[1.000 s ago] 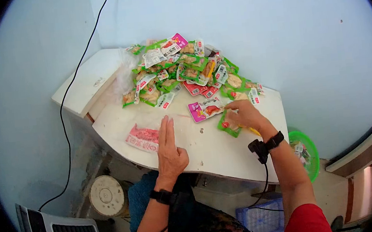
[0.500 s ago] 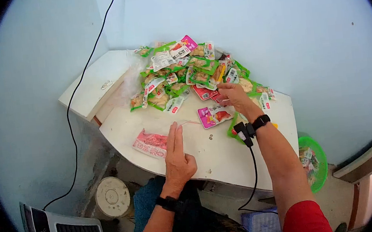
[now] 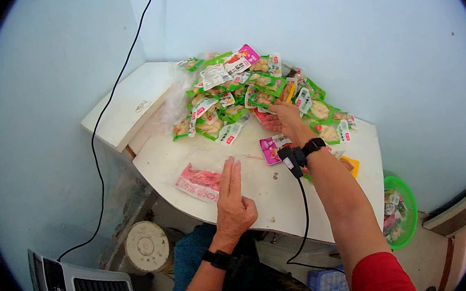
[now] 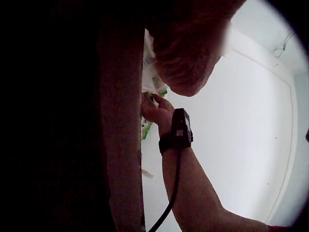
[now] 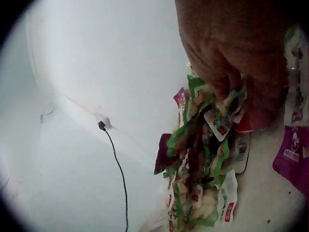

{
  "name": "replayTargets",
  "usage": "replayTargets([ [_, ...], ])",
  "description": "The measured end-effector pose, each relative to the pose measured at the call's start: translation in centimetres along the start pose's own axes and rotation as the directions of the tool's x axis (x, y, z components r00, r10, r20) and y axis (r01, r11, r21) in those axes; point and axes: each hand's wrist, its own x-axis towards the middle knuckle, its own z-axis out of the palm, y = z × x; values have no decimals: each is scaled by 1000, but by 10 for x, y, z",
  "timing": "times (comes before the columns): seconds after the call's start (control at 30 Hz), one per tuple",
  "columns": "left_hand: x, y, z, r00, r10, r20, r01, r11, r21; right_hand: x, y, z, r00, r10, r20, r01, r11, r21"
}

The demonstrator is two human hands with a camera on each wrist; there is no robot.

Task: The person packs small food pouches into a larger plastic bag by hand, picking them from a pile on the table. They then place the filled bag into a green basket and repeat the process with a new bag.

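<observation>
My left hand (image 3: 235,206) is at the table's front edge, fingers straight and together, thumb apart. Its fingertips overlap the right end of a clear plastic bag with red print (image 3: 198,182). Farther back, my right hand (image 3: 291,126) reaches into the front of a heap of food packets (image 3: 233,113), mostly green-edged. Its fingers are bent close over a red packet (image 5: 244,124) and a white-and-green one beside it; I cannot tell whether they pinch either. A purple-and-white packet (image 3: 270,150) lies under the right wrist, partly hidden.
A yellow-edged packet (image 3: 352,165) lies beside the right forearm. A green basket (image 3: 410,224) of packets stands on the floor at the right. A raised white ledge (image 3: 123,108) adjoins the table at the left. A black cable (image 3: 305,211) hangs from the right wrist.
The right hand has moved from the green-edged packet at the table's right, leaving it there, leftward and back to the heap's front. The left hand keeps its straight-fingered pose by the printed bag.
</observation>
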Motion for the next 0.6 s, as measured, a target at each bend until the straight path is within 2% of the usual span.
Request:
replayTargets([
  [0.07, 0, -1, 0, 1000, 1, -3, -1, 1000, -4, 0, -6, 6, 998, 62, -15, -63, 998, -20],
  [0.17, 0, -2, 0, 1000, 12, -11, -12, 1000, -6, 17, -2, 4, 984, 124, 128, -148, 968, 200],
  [0.27, 0, -1, 1, 1000, 21, -18, -21, 1000, -4, 42, 8, -1, 965, 213, 154, -252, 916, 312],
  [0.37, -1, -3, 1, 1000, 19, -18, -19, 1000, -10, 27, 6, 8, 978, 196, 71, -208, 932, 295],
  [0.47, -1, -3, 0, 1000, 8, -11, -8, 1000, -27, 39, 12, -1, 981, 176, 81, -183, 979, 91],
  [0.57, -2, -4, 1, 1000, 3, -19, -4, 1000, -30, -7, -5, 3, 997, 73, 34, -72, 997, -14],
  [0.6, -1, -3, 0, 1000, -1, -20, 1, 1000, -30, -16, -10, -3, 996, 68, 64, -71, 997, 36],
])
